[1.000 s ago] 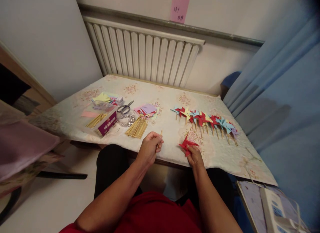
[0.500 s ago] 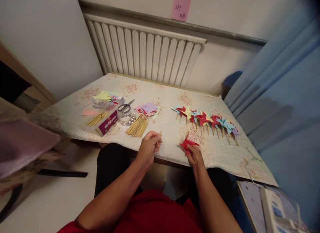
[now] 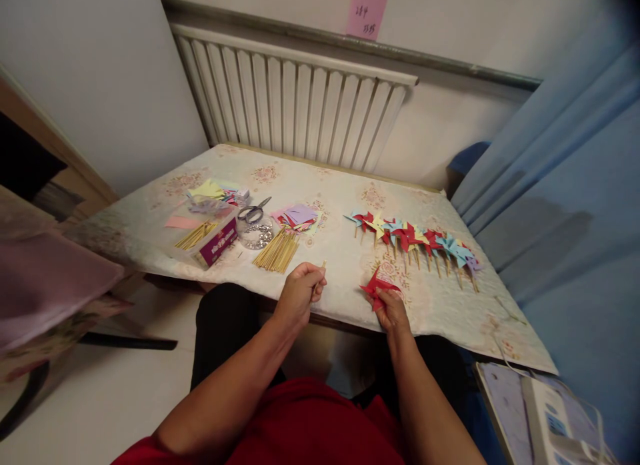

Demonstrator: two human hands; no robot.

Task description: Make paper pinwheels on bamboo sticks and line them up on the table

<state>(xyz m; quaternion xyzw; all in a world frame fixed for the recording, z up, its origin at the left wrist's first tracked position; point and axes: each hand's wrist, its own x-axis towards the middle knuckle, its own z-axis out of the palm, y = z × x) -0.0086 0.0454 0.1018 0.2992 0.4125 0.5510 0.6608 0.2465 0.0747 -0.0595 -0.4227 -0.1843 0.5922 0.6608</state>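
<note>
My left hand (image 3: 303,288) is closed on a thin wooden stick (image 3: 324,265), whose tip shows above the fingers; the rest is hidden in the fist. In my right hand (image 3: 391,310) is a red paper pinwheel (image 3: 379,288), pinched at the table's front edge; I see no stick on it. Left of my left hand lies a bundle of wooden sticks (image 3: 277,252). Beyond it are a pile of coloured paper pieces (image 3: 299,217) and a round clear container (image 3: 256,234) of small shiny pieces. Finished-looking pinwheels on sticks (image 3: 407,235) lie in a row to the right.
Scissors (image 3: 254,212) rest by the clear container. A plastic box (image 3: 216,245) with a purple label holds more sticks, with folded paper (image 3: 210,190) behind it. A radiator (image 3: 295,98) lines the wall; a blue curtain (image 3: 565,205) and a power strip (image 3: 550,418) are on the right.
The whole view has shifted very slightly. Both hands keep the same places on the table, still holding the stick and the red pinwheel.
</note>
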